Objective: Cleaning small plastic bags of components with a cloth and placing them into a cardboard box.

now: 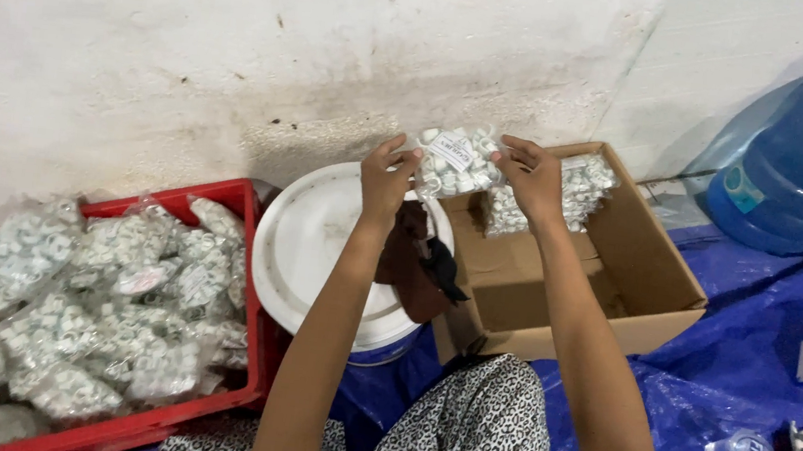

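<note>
Together, left hand [385,176], right hand [533,177], one held bag of white rings [456,160], one cardboard box [654,282]

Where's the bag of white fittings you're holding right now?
The bag of white fittings is pinched between the left hand and right hand, above the cardboard box, right of the white bucket lid.

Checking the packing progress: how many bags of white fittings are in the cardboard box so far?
2 bags of white fittings stand at the far wall of the cardboard box: one behind the right hand, one beside it. Others may be hidden.
</note>
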